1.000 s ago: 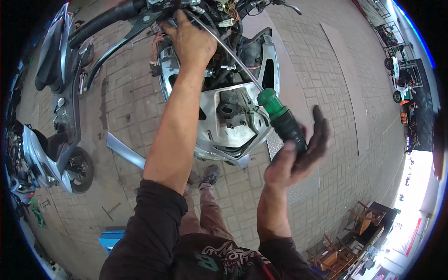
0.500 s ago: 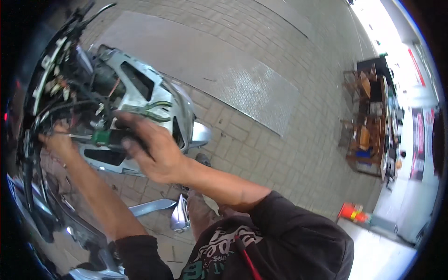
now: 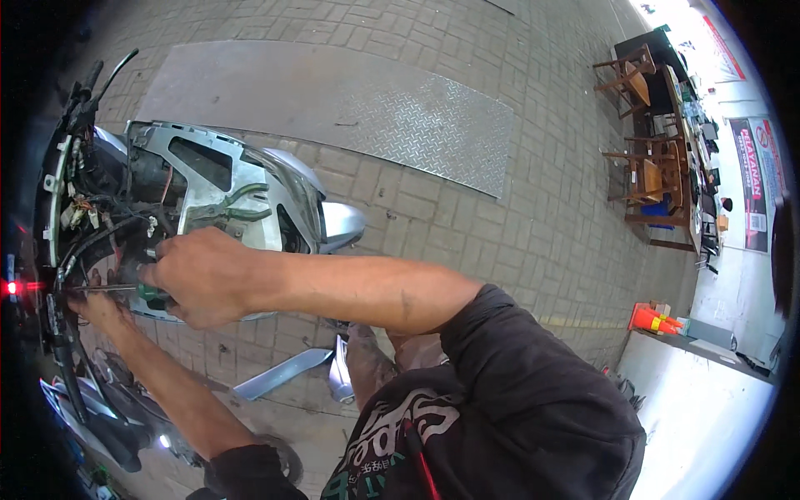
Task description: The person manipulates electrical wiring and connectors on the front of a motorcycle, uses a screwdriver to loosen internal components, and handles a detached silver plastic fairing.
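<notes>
My right hand point(image 3: 204, 279) is wrapped round the green handle of a screwdriver point(image 3: 150, 298). The metal shaft points left, toward the stripped front of a scooter point(image 3: 62, 208). Close to the screwdriver's tip, my left hand point(image 3: 100, 307) has its fingers bent in among the dark parts; what they grip is hidden. Beyond my right hand, a pair of pliers with green handles point(image 3: 237, 202) lies on the scooter's silver panel point(image 3: 221, 187). Exposed wires and connectors point(image 3: 79, 212) hang at the scooter's front.
Loose silver body panels point(image 3: 283, 372) lie on the paving near my legs. A metal plate point(image 3: 333, 100) covers part of the ground beyond the scooter. Wooden chairs point(image 3: 650, 179) stand by a table at the right, and an orange cone point(image 3: 654, 319) lies near a white counter.
My right hand has closed more fully round the screwdriver handle and moved down and left, its fingers no longer spread. My left hand stays near the tip. The head view has shifted.
</notes>
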The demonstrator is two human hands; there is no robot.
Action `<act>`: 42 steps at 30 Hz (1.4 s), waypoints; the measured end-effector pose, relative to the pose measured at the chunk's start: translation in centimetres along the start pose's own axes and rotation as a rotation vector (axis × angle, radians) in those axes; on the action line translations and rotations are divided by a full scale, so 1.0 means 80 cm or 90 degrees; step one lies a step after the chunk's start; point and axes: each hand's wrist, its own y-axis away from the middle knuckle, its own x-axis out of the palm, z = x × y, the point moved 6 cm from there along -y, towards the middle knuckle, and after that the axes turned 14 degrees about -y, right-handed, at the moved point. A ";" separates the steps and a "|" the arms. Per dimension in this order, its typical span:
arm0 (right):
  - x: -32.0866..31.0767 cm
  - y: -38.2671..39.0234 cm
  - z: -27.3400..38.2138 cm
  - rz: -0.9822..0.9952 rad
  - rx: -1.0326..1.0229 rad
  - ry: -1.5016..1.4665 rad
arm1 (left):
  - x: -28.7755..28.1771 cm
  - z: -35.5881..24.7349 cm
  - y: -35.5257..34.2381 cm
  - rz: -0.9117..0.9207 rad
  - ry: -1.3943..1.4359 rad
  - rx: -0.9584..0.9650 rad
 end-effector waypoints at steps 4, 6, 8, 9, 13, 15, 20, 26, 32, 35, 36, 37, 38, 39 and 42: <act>-0.003 0.011 -0.001 -0.014 -0.011 0.057 | 0.002 -0.021 0.028 0.041 0.000 -0.051; -0.006 0.008 0.005 0.005 -0.026 0.074 | -0.004 -0.024 0.021 0.064 -0.071 -0.067; -0.015 0.000 0.000 -0.030 -0.045 0.033 | -0.017 -0.010 -0.004 0.049 -0.170 -0.083; -0.023 -0.004 -0.003 -0.048 -0.050 0.023 | -0.004 -0.016 -0.004 0.041 -0.173 0.014; -0.039 -0.011 -0.027 -0.163 0.108 -0.237 | -0.001 -0.003 -0.003 0.035 -0.148 0.026; -0.040 0.001 -0.059 -0.378 0.150 -0.426 | 0.022 0.002 0.014 0.030 -0.084 0.017; -0.019 0.010 -0.054 -0.468 0.118 -0.570 | 0.008 -0.003 -0.012 -0.003 0.108 -0.053; -0.024 0.040 -0.022 -0.615 -0.164 -0.218 | 0.035 0.001 -0.007 0.015 0.143 -0.022; -0.024 0.021 -0.030 -0.423 -0.006 -0.375 | 0.041 -0.002 -0.011 0.027 0.153 -0.001; -0.027 0.023 -0.030 -0.412 -0.026 -0.363 | 0.044 0.002 -0.014 0.032 0.164 0.001; -0.031 0.023 -0.029 -0.390 -0.023 -0.359 | 0.044 0.002 -0.017 0.033 0.169 0.004; -0.034 0.024 -0.026 -0.374 -0.037 -0.359 | 0.044 0.004 -0.018 0.036 0.176 0.001; -0.036 0.025 -0.024 -0.358 -0.051 -0.359 | 0.043 0.005 -0.020 0.036 0.180 0.003; -0.039 0.025 -0.021 -0.342 -0.065 -0.359 | 0.044 0.009 -0.024 0.039 0.188 0.005; -0.042 0.020 -0.031 -0.315 0.110 -0.368 | 0.043 0.026 -0.043 0.083 0.256 0.006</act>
